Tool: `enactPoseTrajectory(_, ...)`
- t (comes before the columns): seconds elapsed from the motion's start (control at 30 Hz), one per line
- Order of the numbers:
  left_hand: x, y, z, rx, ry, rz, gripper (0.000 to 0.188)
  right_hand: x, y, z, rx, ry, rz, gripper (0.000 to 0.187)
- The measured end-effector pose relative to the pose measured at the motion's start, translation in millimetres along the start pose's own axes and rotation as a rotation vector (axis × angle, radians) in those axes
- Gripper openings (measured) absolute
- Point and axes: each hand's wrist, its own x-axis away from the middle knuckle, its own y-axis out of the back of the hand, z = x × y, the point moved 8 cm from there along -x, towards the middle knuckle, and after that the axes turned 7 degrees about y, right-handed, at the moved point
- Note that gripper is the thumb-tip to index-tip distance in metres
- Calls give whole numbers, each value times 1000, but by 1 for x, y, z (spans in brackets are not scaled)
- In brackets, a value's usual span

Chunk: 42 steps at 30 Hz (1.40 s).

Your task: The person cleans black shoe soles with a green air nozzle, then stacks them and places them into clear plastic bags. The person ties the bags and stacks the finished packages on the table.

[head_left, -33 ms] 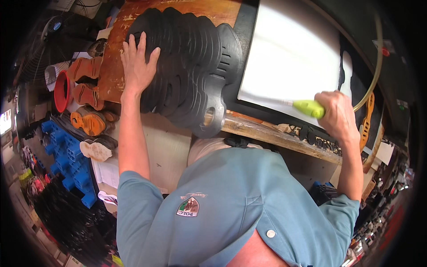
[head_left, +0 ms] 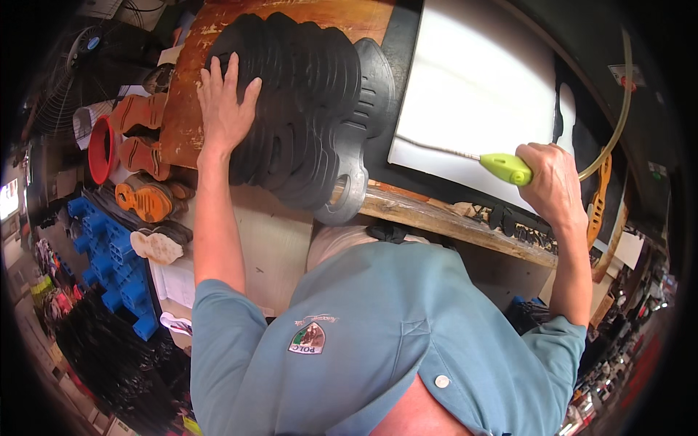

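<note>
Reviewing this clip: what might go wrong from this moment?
The fanned stack of black pieces juts past the front edge of the bench, so some might slide off; the left hand rests only on the stack's left end.

The green tool in the right hand has a long thin tip pointing toward the stack, which might catch a piece.

The hose runs close to the orange strip and might snag.

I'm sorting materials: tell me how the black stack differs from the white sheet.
The black stack is many overlapping layers; the white sheet looks like one flat piece. The stack's outline curves; the sheet's edges run nearly straight. The left hand lies on the stack, not the sheet. Both lie side by side.
</note>
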Motion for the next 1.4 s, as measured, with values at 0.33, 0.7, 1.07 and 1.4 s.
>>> enactPoseTrajectory(0.33, 2, 4, -5, -3, 9, -7, 72, -13, 5, 6, -9, -37, -1, 9)
enactPoseTrajectory(0.7, -1, 5, -2, 16, 20, 16, 73, -21, -6, 11, -13, -60, 150, 8)
enactPoseTrajectory(1.07, -10, 12, 22, 337, 77, 95, 62, -49, -8, 70, -141, 199, -10, 7)
enactPoseTrajectory(1.4, -25, 7, 52, 323, 126, 5, 65, -154, -13, 90, -163, 196, -235, 7)
